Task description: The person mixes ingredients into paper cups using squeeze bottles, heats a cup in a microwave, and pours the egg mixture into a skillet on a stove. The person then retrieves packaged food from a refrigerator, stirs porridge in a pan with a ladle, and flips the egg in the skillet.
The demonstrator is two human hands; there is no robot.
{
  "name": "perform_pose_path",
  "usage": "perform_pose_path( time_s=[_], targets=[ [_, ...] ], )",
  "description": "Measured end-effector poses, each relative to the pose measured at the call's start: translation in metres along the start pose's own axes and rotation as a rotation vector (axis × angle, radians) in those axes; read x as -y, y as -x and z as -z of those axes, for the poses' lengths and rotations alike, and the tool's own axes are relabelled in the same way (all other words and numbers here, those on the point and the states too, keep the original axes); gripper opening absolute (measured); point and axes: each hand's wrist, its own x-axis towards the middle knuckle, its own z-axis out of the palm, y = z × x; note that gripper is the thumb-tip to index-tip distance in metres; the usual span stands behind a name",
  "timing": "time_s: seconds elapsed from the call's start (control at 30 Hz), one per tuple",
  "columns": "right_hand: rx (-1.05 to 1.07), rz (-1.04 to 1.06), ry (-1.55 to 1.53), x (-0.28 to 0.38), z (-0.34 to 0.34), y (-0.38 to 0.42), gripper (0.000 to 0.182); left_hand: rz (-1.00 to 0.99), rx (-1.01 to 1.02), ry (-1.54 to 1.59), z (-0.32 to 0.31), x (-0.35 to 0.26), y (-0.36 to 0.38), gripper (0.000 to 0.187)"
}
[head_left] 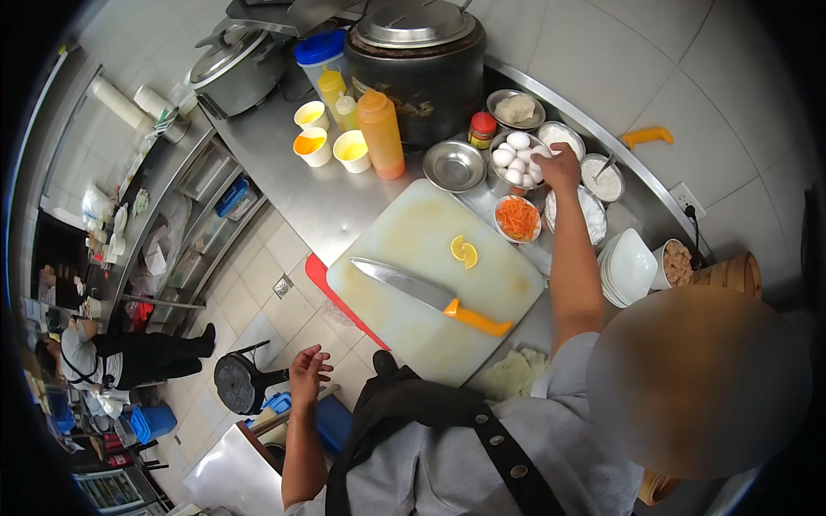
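Observation:
My right hand (561,167) reaches into a metal bowl of white eggs (513,160), its fingers closed around an egg (540,154) at the bowl's right side. Below the bowl is a cup of shredded carrot (517,218), and a bowl of white powder (578,215) lies partly under my right forearm. Away from the counter, my left hand (310,376) hangs in the air, fingers loosely apart and holding nothing. Between the hands lies a cutting board (387,232) bearing a yellow-handled knife (430,297) and two lemon slices (464,251).
Behind the board stand an orange squeeze bottle (380,135), several cups of yellow liquid (351,150) and a large dark pot (417,77). White dishes (628,267) are stacked at the right. A black stool (239,383) is on the floor; another person (120,357) stands far left.

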Motion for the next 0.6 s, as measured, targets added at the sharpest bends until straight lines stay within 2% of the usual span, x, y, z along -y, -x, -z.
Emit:
perform_pose_path(
  time_s=[0.03,0.13,0.17,0.27,0.3,0.37,0.4,0.43,0.47,0.5,0.53,0.6],
  targets=[
    [0.007,-0.060,-0.188,-0.009,-0.001,-0.006,0.046,-0.001,0.002,-0.008,-0.006,-0.005,-0.003,0.037],
    [0.383,-0.413,-1.380,-0.049,-0.011,-0.022,0.040,-0.013,0.055,-0.067,-0.026,-0.027,-0.010,0.036],
    [0.503,-0.369,-1.560,-0.029,0.005,-0.002,0.032,-0.018,0.078,-0.092,-0.035,-0.035,-0.014,0.036],
    [0.578,-0.432,-1.570,-0.010,0.009,0.015,0.028,-0.082,0.161,-0.261,-0.059,-0.057,-0.028,0.033],
    [0.550,-0.375,-1.470,-0.010,-0.008,0.019,0.026,-0.085,0.173,-0.276,-0.068,-0.063,-0.031,0.033],
    [0.667,-0.113,-1.007,0.016,-0.030,0.044,0.026,-0.115,0.220,-0.288,-0.085,-0.073,-0.035,0.033],
    [0.706,0.018,-0.582,0.028,-0.048,0.053,0.033,-0.132,0.242,-0.294,-0.091,-0.076,-0.035,0.032],
    [0.553,0.333,-0.321,0.032,-0.079,0.063,0.034,-0.140,0.257,-0.328,-0.096,-0.076,-0.033,0.033],
    [0.421,0.406,-0.056,0.040,-0.098,0.079,0.027,-0.149,0.275,-0.361,-0.101,-0.075,-0.032,0.033],
    [0.375,0.432,0.107,0.057,-0.097,0.097,0.023,-0.159,0.296,-0.394,-0.104,-0.074,-0.032,0.033],
    [0.429,0.446,0.213,0.067,-0.105,0.100,0.023,-0.187,0.323,-0.446,-0.103,-0.071,-0.030,0.033],
    [0.534,0.464,0.437,0.074,-0.123,0.102,0.023,-0.407,0.411,-0.576,-0.092,-0.063,-0.022,0.033]
  ],
)
